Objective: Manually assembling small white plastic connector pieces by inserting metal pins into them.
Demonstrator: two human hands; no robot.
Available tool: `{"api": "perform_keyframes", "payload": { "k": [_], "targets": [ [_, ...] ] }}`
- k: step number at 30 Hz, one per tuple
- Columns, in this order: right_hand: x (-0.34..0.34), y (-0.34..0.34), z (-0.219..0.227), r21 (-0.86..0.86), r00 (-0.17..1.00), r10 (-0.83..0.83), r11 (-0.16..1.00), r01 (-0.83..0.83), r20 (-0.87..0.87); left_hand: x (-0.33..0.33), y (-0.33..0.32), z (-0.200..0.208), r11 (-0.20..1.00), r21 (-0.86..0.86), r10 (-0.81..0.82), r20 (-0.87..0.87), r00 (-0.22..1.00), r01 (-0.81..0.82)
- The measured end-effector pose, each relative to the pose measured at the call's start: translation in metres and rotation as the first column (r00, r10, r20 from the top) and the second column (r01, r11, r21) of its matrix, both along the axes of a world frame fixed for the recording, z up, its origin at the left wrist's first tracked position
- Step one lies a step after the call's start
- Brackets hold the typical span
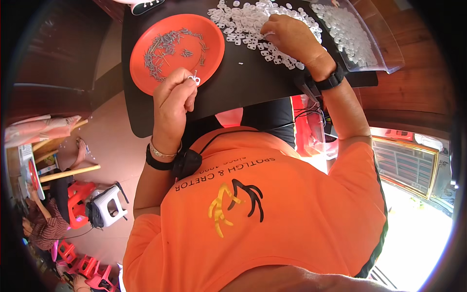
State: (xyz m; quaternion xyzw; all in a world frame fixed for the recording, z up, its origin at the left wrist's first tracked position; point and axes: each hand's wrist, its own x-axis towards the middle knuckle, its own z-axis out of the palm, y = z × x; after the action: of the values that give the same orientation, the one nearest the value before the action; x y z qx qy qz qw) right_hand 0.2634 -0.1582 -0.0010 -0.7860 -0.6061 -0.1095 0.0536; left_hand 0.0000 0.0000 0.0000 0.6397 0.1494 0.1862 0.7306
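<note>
My left hand (172,100) pinches a small white plastic clip (194,80) between thumb and fingers, with a thin grey nail standing up out of it. The hand is at the near edge of a round orange-red plate (138,65), on which many loose grey nails (165,44) lie spread out. Over a heap of white plastic clips (238,22) at the table's far side, my right hand (296,41) reaches with its fingers drawn together. A whitish bit shows at its fingertips, too small to make out.
A clear plastic bin (384,58) with small white pieces stands at the right of the black table (219,95). One small white bit (241,63) lies apart from the heap. A shoe (146,6) is at the far left. Stools (109,204) and another person (46,224) are beyond, left.
</note>
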Motion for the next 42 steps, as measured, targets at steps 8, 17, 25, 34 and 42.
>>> {"api": "perform_keyframes", "payload": {
  "k": [8,17,25,34,42],
  "targets": [
    [-0.001,0.006,0.003,0.283,0.903,-0.014,0.947,0.149,-0.429,0.002,-0.002,0.001,1.000,0.015,-0.011,0.005,1.000,0.011],
    [-0.071,0.022,0.027,0.322,0.010,0.326,0.928,0.186,-0.945,0.013,-0.012,0.006,0.987,0.117,-0.108,0.015,0.994,0.106],
    [-0.097,0.041,0.021,0.335,0.027,0.334,0.938,0.089,-0.942,0.010,-0.006,-0.002,0.989,0.147,0.008,0.137,0.991,-0.029],
    [-0.110,0.063,0.029,0.367,0.215,0.356,0.930,0.014,-0.909,0.000,0.009,0.004,0.973,0.199,0.102,0.070,0.992,-0.114],
    [-0.102,0.073,0.028,0.330,0.119,0.319,0.940,0.090,-0.940,0.003,0.028,0.007,0.977,0.119,0.176,0.023,0.984,-0.178]
  ]
}}
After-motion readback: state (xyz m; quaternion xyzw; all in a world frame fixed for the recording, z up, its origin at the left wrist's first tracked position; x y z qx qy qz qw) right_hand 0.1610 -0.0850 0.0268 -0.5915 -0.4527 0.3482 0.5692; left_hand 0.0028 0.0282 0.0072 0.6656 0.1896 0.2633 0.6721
